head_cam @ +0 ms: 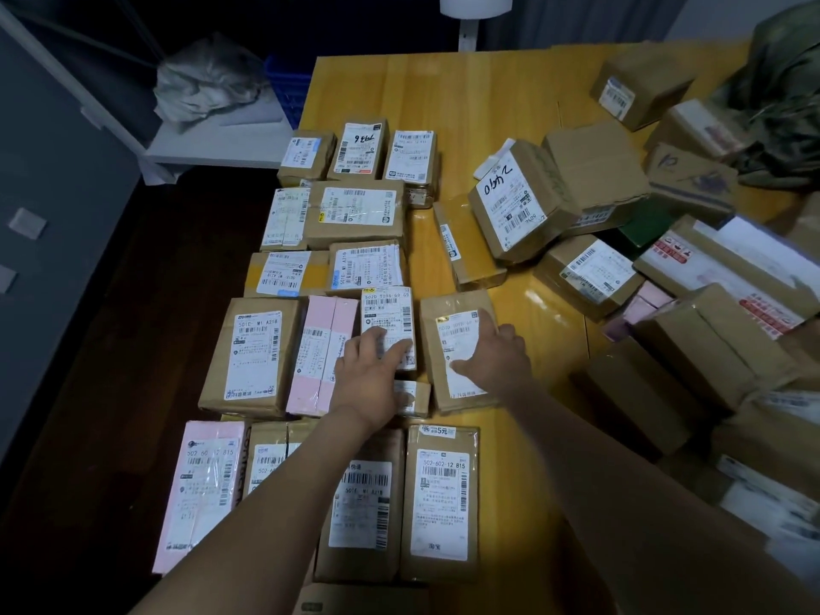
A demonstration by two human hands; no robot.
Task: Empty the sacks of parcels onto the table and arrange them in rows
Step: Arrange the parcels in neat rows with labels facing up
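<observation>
Nearest the camera, four parcels make the front row on the tabletop (466, 104): a pink parcel (199, 490) labelled "502 60 12 815", a brown one partly hidden by the left forearm, a third reading "501E M1 A218" (364, 517), and a brown parcel (441, 499) marked "502-602-12 815" with a "5元" sticker at its top and "淘宝" at the foot of its label. In the next row up, the left hand (368, 375) lies on a small white-labelled parcel (388, 308) reading "502D T098-69", its grip open with fingers straight and flat on the label. The right hand (492, 357) rests on the brown parcel just beside it (457, 330), whose label also begins "502D"; that grip is open too, fingers spread over the paper. Left of these sit a second pink parcel (321, 348) and a large brown one (250, 352) printed "501E- M1 A218". Farther back come two rows of two parcels and a back row of three, several labels again showing "501E M1 A218". To the right, an unsorted heap of cardboard boxes leans together, one box (510, 201) bearing handwritten black digits. A green sack (785, 95) slumps at the far right corner; its contents cannot be seen. A crumpled grey sack (204, 82) lies on a white shelf off the tabletop.
</observation>
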